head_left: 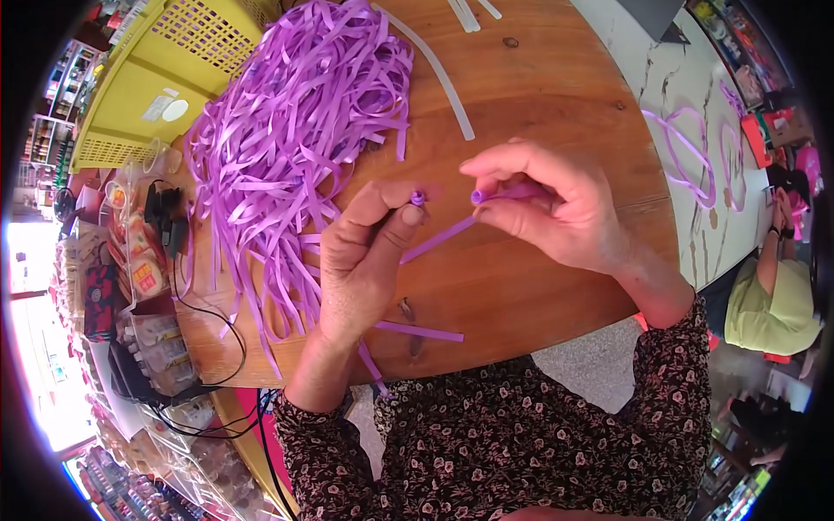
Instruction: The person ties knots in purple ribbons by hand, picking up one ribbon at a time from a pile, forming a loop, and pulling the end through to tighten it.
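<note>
Above the wooden table (539, 300), my left hand (358, 247) pinches a small purple piece (418, 199) between thumb and index finger; it looks like a rolled or knotted end. My right hand (560, 204) is closed on a purple ribbon (521, 191), whose curled end (478, 198) points toward the left hand. The two ends are a short gap apart. A ribbon strand (439, 240) runs slantwise below the hands. To the left and beyond lies a big heap of purple ribbons (313, 95), with loose tails reaching under my left wrist.
A yellow perforated crate (139, 87) stands at the far left behind the heap. Clear strips (443, 78) lie on the far tabletop. Black cables (239, 334) and packets (161, 347) crowd the left edge. Ribbon loops (691, 165) lie on a marbled surface at right, near another person (773, 300).
</note>
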Available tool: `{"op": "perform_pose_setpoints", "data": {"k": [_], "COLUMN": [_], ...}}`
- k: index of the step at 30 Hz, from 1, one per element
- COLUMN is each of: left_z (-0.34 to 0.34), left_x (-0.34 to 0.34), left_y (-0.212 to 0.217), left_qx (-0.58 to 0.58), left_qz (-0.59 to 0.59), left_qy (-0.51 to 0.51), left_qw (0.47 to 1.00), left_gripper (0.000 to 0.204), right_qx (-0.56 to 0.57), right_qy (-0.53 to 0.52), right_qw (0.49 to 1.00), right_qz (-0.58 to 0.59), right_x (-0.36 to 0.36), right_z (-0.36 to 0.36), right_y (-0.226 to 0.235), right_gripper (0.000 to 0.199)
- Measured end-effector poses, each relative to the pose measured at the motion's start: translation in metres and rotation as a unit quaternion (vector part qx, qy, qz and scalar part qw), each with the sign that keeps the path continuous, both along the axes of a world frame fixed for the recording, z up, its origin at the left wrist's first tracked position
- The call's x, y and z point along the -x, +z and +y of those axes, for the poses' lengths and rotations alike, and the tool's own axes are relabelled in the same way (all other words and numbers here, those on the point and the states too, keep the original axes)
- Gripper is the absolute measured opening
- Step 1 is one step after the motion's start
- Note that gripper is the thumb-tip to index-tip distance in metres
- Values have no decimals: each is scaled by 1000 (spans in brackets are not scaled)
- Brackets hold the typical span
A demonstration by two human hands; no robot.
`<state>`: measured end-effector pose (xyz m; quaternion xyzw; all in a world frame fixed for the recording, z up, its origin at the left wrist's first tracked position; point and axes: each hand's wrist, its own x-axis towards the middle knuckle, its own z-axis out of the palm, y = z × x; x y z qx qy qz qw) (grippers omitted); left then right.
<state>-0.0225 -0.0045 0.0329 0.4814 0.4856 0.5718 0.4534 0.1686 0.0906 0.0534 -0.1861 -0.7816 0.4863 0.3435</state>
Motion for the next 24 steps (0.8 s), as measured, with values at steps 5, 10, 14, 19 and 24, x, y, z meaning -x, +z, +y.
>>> {"op": "perform_pose_setpoints", "data": {"k": [5, 10, 14, 19, 24], "left_z": [-4, -5, -4, -5, -4], "left_x": [4, 2, 4, 1, 2], "left_y": [-10, -11, -13, -15, -16], "left_qx": [6, -33, -20, -6, -26], "left_qz": [-55, -89, -117, -143, -99], "left_qy": [-58, -80, -93, -84, -95], "left_qw": [997, 992, 989, 986, 990], "left_gripper": [16, 12, 10, 9, 6], "right_qx": [-100, -117, -170, -119, -163], "right_qy": [43, 69, 75, 71, 68], "right_qw": [994, 991, 983, 990, 984], "right_qz": [-26, 7, 12, 17, 13], "right_x": [17, 20, 19, 20, 18], "right_z": [4, 5, 4, 2, 3], "right_y": [2, -9, -5, -7, -6], "right_gripper": [40, 33, 31, 24, 24]}}
